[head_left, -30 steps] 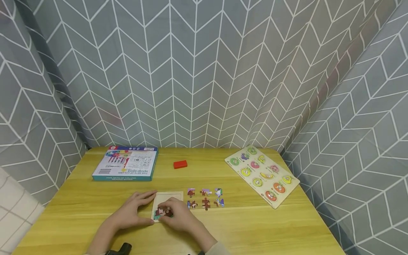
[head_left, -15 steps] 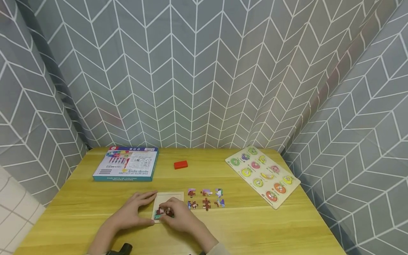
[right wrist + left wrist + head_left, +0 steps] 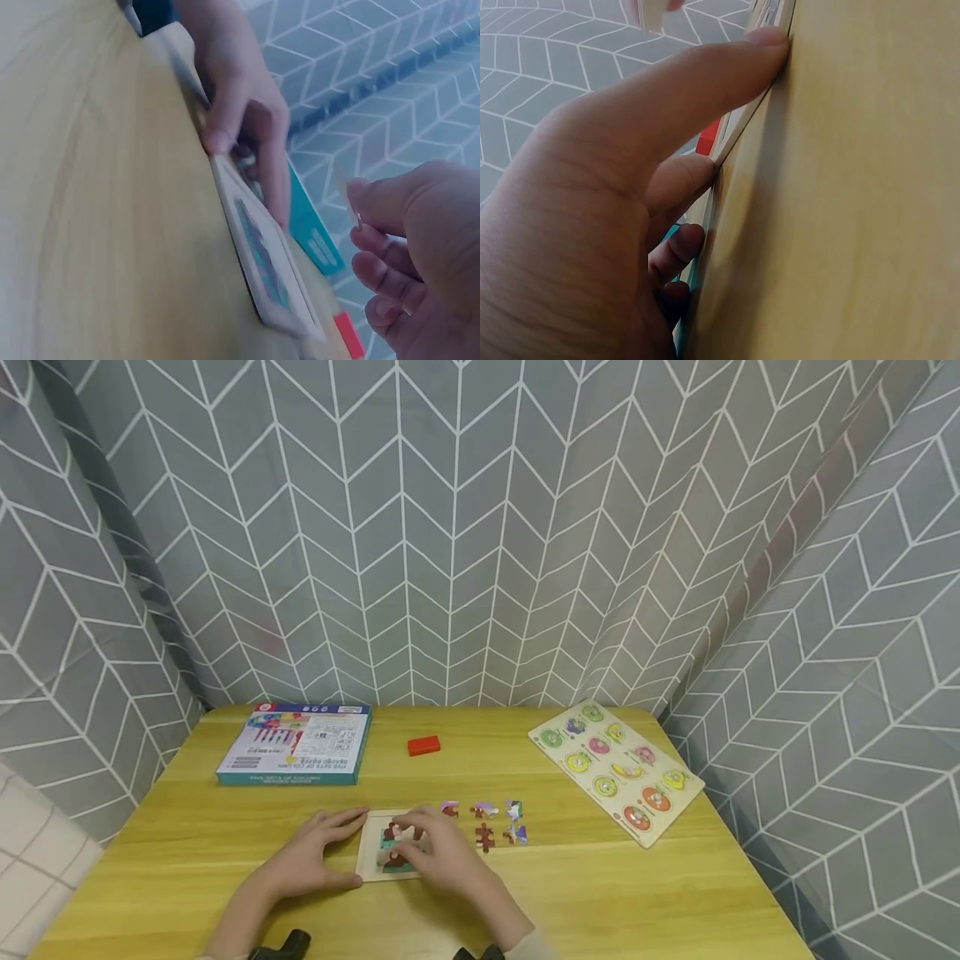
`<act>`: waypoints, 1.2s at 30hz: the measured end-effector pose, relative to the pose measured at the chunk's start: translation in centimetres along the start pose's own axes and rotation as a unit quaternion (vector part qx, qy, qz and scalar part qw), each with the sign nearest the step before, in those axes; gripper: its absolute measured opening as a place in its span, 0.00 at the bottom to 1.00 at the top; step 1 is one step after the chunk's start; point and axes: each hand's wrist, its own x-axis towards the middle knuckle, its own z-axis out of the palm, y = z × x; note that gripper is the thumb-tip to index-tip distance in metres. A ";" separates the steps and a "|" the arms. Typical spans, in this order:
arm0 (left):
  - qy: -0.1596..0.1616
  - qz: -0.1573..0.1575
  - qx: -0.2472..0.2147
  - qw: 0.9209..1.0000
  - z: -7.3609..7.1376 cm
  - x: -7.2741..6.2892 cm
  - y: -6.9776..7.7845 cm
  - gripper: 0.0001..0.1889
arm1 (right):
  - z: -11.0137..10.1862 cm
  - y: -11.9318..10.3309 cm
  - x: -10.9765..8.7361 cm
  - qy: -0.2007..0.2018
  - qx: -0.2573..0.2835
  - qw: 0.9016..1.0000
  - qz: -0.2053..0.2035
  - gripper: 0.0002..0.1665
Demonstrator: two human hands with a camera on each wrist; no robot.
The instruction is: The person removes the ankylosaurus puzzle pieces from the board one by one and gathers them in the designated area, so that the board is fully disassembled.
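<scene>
A small square wooden puzzle tray [image 3: 367, 853] lies on the table with teal and brown jigsaw pieces [image 3: 397, 864] in it. My left hand [image 3: 303, 860] rests at its left side, thumb at the near corner and index finger at the far corner, the fingers spread. Over the tray's right part is my right hand [image 3: 446, 856]. Between thumb and index finger it pinches a thin, pale-edged puzzle piece [image 3: 349, 201], raised off the tray in the right wrist view. Its picture side is hidden there. Beside the tray lie several loose puzzle pieces [image 3: 484, 837], some partly behind the right hand.
A flat teal and white box [image 3: 296, 747] lies at the back left. Behind the tray is a red block [image 3: 423, 745]. A wooden fruit puzzle board [image 3: 618, 772] lies slanted at the right. A grey patterned curtain [image 3: 450, 543] borders the table's back.
My right hand has shifted right and lifted, now pinching a puzzle piece. The teal and brown picture shows farther right in the tray, baring its left part. The left hand stays put.
</scene>
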 end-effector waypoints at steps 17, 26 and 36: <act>0.003 0.012 0.000 1.000 -0.1 0.0 -0.1 0.53 | -2.6 4.3 -6.6 0.088 -0.038 0.995 0.010 0.12; 0.004 0.017 0.004 1.000 0.0 -0.1 -0.1 0.52 | -2.2 4.4 -7.8 0.054 -0.035 0.998 0.013 0.11; 0.007 0.021 0.002 1.000 0.0 -0.1 0.0 0.52 | -1.8 4.6 -7.8 0.050 -0.056 0.997 0.005 0.15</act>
